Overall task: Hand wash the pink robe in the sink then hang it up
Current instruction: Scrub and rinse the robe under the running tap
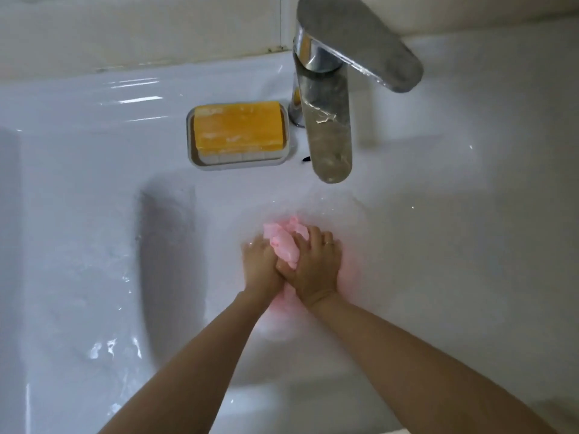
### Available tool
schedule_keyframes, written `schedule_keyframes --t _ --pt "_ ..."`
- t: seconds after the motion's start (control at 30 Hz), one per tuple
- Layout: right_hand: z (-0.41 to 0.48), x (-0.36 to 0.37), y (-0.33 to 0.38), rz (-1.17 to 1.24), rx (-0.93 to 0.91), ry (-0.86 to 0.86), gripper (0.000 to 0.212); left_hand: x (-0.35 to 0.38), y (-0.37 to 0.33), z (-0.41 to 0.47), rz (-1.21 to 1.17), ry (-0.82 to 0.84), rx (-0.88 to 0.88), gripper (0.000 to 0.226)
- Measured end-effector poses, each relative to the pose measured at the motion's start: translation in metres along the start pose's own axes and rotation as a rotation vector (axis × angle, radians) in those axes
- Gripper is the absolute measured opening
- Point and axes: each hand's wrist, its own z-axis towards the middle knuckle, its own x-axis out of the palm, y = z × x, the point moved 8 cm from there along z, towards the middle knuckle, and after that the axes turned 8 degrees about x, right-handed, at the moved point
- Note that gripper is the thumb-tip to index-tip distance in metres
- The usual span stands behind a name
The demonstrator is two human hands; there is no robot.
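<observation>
A small bunched pink robe lies low in the white sink, squeezed between both my hands. My left hand grips it from the left with fingers curled under the cloth. My right hand lies over the top, its fingers curled round the wad and a ring on one finger. Most of the cloth is hidden inside my hands; a pink tint shows in the basin below my wrists.
A chrome tap reaches over the basin just beyond my hands; no water stream shows. A yellow bar of soap sits in a grey soap dish on the ledge left of the tap. The left rim is wet.
</observation>
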Motion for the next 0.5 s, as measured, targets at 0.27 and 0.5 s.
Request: schedule_keyframes --t 0.27,0.5 --pt "0.048 0.022 -0.01 0.17 0.125 0.211 0.039 0.019 0.0 -0.01 0.165 0.069 -0.027 0.052" --pt "0.008 -0.044 -0.002 0.253 0.173 0.009 0.034 0.038 0.028 -0.029 -0.867 0.065 -0.442 0.044"
